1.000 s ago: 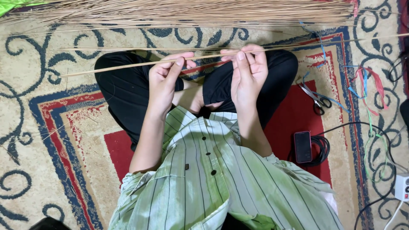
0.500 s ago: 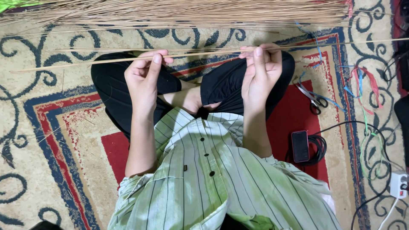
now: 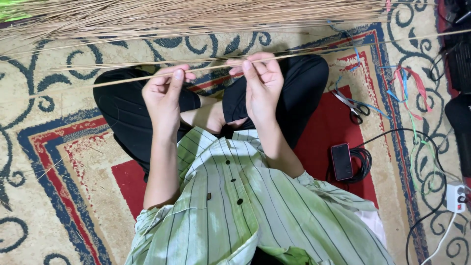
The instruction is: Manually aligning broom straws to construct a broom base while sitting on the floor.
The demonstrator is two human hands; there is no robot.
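**Both hands pinch a thin stick over crossed legs**

The left hand point(image 3: 164, 95) and right hand point(image 3: 262, 83) are raised above the black-trousered knees point(image 3: 122, 113), fingers curled nearly closed, thumb and fingertips pinching one long thin palm-rib stick point(image 3: 343, 47) that runs almost level across the view and out past both hands. A second loose stick seems to lie just behind it, though the two are hard to separate. Beyond them a thick bundle of sticks point(image 3: 196, 17) lies across the patterned carpet point(image 3: 44, 162). On the red patch to the person's right sit scissors point(image 3: 354, 105), coloured ribbon strips point(image 3: 409, 83), a dark phone point(image 3: 341, 161) beside a coiled black cable point(image 3: 363, 164), and a white power strip point(image 3: 455, 196).
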